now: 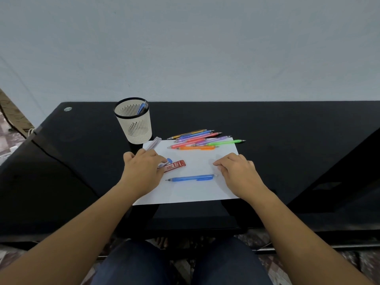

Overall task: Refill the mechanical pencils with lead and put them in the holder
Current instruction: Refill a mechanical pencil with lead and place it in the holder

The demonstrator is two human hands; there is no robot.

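A black glossy counter (287,128) spans the view under both forearms. On it a white sheet of paper (197,192) lies beneath the two hands. Beyond the left hand (141,171) stands the cream slotted holder (134,128) with a dark rim, upright on the counter just off the sheet's far corner; one blue pencil in the holder (142,108) leans against its rim.

The left hand lies knuckles up with its fingers curled down over the near end of a red lead case (176,165) and a blue-capped piece (169,160) beside it; whether it grips them or only touches them I cannot tell. The right hand (236,171) rests on the sheet, knuckles up and fingers loosely curled, with nothing seen in its grasp.

Beyond both hands, nearer the right one, a loose pile of coloured mechanical pencils (195,138) lies across the sheet's far edge, tips pointing to the right; a green one (226,142) and an orange one (196,148) sit on its near side.

Between the hands lies a single blue mechanical pencil (191,178), tip toward the left hand, back end just beside the right thumb. A clear tube (153,143) lies tilted just beyond the left knuckles, between that hand and the holder.
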